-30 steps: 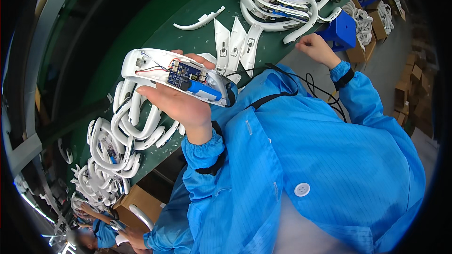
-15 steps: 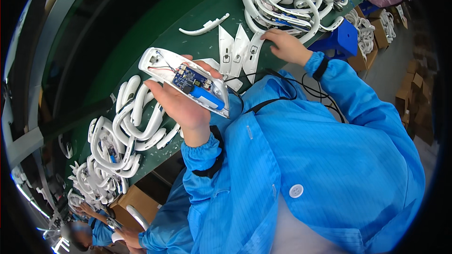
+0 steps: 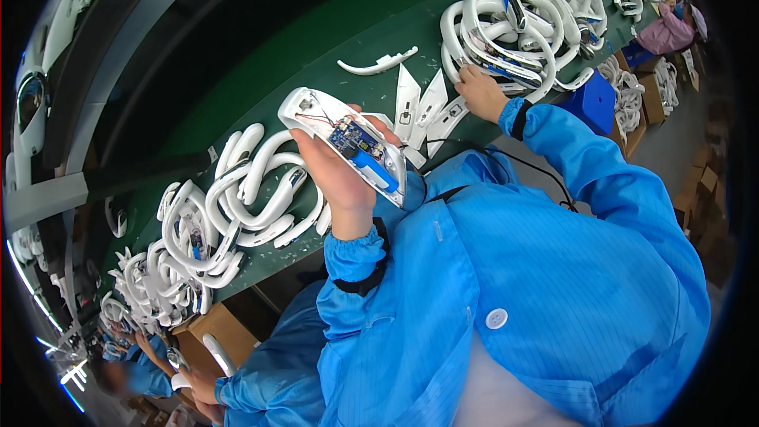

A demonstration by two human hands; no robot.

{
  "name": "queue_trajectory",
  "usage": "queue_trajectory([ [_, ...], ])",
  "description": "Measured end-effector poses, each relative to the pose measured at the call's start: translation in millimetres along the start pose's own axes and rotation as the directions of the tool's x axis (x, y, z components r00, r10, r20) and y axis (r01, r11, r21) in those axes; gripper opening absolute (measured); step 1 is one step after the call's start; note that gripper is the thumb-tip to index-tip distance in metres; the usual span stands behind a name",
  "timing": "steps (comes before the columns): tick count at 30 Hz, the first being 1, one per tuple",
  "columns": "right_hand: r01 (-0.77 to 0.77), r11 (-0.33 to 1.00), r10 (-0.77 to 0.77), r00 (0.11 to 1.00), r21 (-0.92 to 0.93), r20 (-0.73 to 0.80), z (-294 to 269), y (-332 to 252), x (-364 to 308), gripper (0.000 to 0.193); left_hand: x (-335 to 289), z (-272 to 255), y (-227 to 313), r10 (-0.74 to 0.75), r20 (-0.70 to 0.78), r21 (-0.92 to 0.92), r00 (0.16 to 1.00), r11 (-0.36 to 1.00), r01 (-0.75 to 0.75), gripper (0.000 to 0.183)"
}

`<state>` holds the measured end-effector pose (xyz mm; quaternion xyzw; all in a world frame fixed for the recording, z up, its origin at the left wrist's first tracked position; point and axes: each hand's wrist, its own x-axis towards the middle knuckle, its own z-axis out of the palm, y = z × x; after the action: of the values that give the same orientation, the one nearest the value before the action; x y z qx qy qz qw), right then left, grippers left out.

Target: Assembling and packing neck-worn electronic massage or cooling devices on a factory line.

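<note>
My left hand (image 3: 341, 186) is closed around a white curved plastic housing (image 3: 294, 107), its inside facing up. In the housing sit a blue circuit board (image 3: 354, 137), thin wires and a blue cylindrical battery (image 3: 375, 171). My right hand (image 3: 482, 95) has its fingers curled at the upper end of a white cover panel (image 3: 447, 122), next to a stack of white ring-shaped housings (image 3: 545, 39). Its fingertips are partly hidden, so what they hold cannot be made out. Two more pointed white panels (image 3: 407, 99) lie to the left of that one.
A narrow white strip (image 3: 378, 63) lies on the green table (image 3: 316, 55). More white U-shaped housings (image 3: 237, 198) are heaped at left. Black cables (image 3: 538, 166) run by my waist. A blue stool (image 3: 591, 103) and cardboard boxes (image 3: 650, 103) stand right. A co-worker's hand (image 3: 202, 386) shows lower left.
The view has shifted, so the scene sits lower and further right. My right fingers have curled in closer, and the rightmost panel lies more slanted. My left hand keeps the housing.
</note>
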<state>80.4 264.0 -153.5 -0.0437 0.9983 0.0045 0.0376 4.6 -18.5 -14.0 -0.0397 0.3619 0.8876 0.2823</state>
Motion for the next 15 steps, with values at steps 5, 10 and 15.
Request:
queue_trajectory([
  [5, -0.025, 0.998, 0.022, 0.998, 0.061, 0.058, -6.1, 8.1, -3.9, 0.015, -0.5, 0.9, 4.4, -0.011, 0.036, -0.042, 0.999, 0.999, 0.012, 0.072],
  [10, -0.202, 0.914, 0.067, 0.93, 0.351, 0.361, -58.5, 8.9, 0.0, 0.01, -3.5, -1.0, 9.4, -0.05, 0.077, -0.077, 0.996, 0.995, 0.056, 0.072],
  [15, -0.338, 0.806, 0.283, 0.941, 0.487, 0.186, -127.6, 29.1, -31.0, 0.014, -8.9, 3.6, 16.7, -0.114, 0.108, -0.123, 0.988, 0.984, 0.127, 0.072],
])
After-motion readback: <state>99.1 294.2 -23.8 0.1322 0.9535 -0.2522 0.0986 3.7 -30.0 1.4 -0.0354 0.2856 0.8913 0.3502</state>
